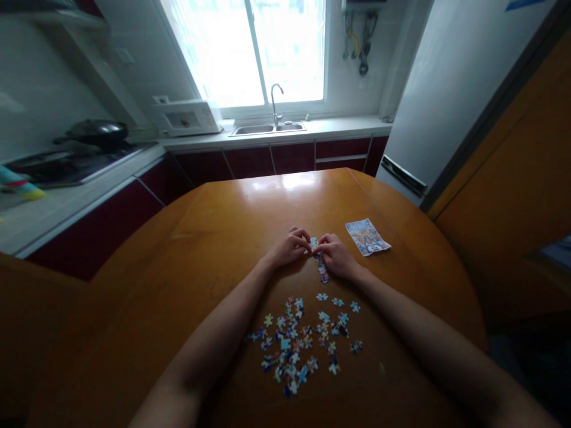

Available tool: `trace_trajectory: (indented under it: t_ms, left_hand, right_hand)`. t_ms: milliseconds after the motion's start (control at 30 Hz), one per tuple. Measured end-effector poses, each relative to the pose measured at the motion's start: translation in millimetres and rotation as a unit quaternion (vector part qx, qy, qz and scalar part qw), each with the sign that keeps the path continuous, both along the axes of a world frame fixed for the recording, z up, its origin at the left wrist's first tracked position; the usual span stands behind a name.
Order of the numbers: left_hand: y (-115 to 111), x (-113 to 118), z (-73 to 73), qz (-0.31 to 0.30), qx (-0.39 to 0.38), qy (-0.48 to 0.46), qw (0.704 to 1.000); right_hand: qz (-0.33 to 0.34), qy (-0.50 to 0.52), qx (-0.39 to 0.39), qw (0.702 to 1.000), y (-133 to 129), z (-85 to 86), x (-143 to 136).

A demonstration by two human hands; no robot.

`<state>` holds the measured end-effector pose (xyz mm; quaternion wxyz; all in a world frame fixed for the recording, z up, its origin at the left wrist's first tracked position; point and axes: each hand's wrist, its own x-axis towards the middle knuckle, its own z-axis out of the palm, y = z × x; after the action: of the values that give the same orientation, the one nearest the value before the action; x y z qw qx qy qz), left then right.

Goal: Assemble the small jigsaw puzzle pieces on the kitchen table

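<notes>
A narrow strip of joined jigsaw puzzle pieces lies on the wooden table between my two hands. My left hand rests at its upper left, fingers bent and fingertips closed on a puzzle piece at the strip's edge. From the other side my right hand presses its thumb and fingers together on the strip's upper part. The fingertips of both hands nearly meet and partly hide the pieces there. Nearer to me, many loose puzzle pieces lie scattered and partly overlapping between my forearms.
A printed picture sheet lies on the table right of my hands. Beyond are a counter with a sink and a white microwave. A stove with a dark pan stands left, a fridge right.
</notes>
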<state>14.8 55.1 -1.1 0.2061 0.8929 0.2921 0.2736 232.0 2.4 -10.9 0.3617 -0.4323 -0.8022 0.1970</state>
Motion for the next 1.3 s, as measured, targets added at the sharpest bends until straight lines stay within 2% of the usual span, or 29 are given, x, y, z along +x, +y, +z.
trace_trajectory:
  t_ms: [500, 933, 1033, 1167, 1300]
  left_hand:
    - [-0.1, 0.4, -4.1, 0.034, -0.014, -0.014, 0.999]
    - [-1.1, 0.6, -7.0, 0.033, -0.007, -0.038, 0.999]
    - [-1.8, 0.6, -5.3, 0.037, 0.0, -0.065, 0.997]
    - [-1.2, -0.6, -3.1, 0.078, 0.014, -0.104, 0.991]
    - [0.6, -0.4, -3.7, 0.102, 0.022, -0.112, 0.988]
  right_hand:
    - [0.0, -0.004, -0.001, 1.0, 2.0, -3.5, 0.0]
    - [0.001, -0.004, -0.004, 1.0, 2.5, -3.9, -0.5]
    - [0.004, 0.031, -0.003, 1.0, 2.6, -3.2, -0.4]
    - [-0.037, 0.135, -0.015, 0.99, 2.1, -1.0, 0.9]
    - [-0.055, 0.143, -0.019, 0.988, 1.4, 0.0, 1.5]
